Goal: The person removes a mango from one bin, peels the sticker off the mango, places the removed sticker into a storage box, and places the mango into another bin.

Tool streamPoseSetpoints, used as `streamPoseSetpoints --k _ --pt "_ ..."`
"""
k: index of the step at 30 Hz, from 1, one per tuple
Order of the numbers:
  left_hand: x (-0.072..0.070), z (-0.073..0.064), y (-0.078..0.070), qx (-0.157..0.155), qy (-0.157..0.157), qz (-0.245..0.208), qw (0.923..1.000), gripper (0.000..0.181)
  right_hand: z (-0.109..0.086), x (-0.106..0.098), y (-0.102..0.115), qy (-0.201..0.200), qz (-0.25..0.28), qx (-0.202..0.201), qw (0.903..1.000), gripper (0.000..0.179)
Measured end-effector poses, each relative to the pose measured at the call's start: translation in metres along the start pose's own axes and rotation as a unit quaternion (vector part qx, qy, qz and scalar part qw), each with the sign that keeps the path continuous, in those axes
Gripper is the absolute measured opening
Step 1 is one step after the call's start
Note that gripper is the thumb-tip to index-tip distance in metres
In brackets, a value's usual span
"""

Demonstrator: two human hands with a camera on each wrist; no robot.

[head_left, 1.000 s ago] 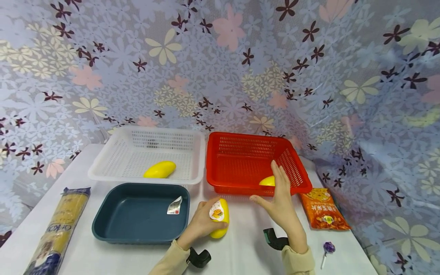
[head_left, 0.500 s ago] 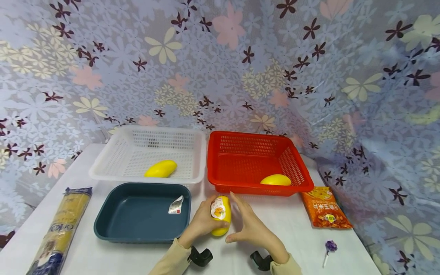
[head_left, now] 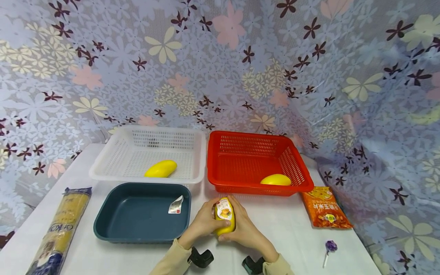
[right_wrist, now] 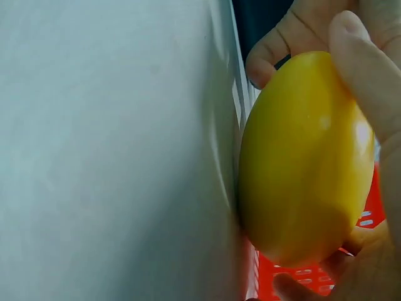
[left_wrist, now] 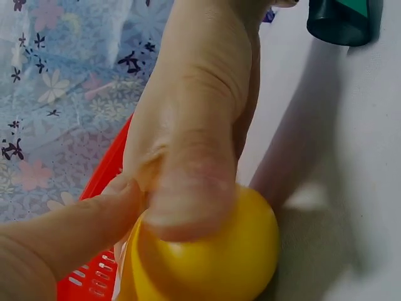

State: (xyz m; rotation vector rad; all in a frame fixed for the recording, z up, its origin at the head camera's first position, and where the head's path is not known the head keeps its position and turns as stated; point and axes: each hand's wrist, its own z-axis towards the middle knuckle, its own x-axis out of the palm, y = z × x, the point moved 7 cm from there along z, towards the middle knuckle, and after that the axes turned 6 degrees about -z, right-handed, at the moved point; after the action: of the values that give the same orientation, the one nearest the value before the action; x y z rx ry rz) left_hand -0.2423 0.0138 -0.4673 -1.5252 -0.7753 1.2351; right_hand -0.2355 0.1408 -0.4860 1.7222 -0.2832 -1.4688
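Observation:
A smooth yellow mango-shaped thing (head_left: 225, 210) with a white picture label stands tilted between both hands in front of the red basket. My left hand (head_left: 201, 223) grips it from the left, the thumb lying across its lower part. From the right, my right hand (head_left: 245, 228) holds it with fingers along the far end and thumb near the bottom. The right wrist view shows the plain side of the mango-shaped thing (right_wrist: 304, 163) between fingers of both hands. In the left wrist view, the right thumb covers part of its rounded end (left_wrist: 219, 269).
Another yellow mango-shaped piece (head_left: 160, 169) lies in the white basket (head_left: 148, 179), and one (head_left: 276, 180) in the red basket (head_left: 240, 189). A dark blue tray (head_left: 137, 217), a pasta packet (head_left: 62, 229), an orange snack bag (head_left: 326, 208) and a purple lollipop (head_left: 331, 246) surround the hands.
My right hand has come left and down from the red basket and now holds the yellow mango-shaped thing. My left hand keeps its grip, and the piece has shifted slightly right.

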Motion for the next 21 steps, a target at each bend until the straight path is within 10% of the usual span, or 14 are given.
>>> streamPoseSetpoints --k 12,21 --pt "-0.003 0.0 0.003 -0.009 0.006 -0.039 0.9992 0.067 0.003 0.002 -0.006 -0.013 0.029 0.001 0.9995 0.124" --pt "-0.012 0.0 0.005 -0.023 -0.05 -0.074 0.9957 0.041 0.001 0.002 0.008 -0.045 -0.018 -0.021 0.9986 0.125"
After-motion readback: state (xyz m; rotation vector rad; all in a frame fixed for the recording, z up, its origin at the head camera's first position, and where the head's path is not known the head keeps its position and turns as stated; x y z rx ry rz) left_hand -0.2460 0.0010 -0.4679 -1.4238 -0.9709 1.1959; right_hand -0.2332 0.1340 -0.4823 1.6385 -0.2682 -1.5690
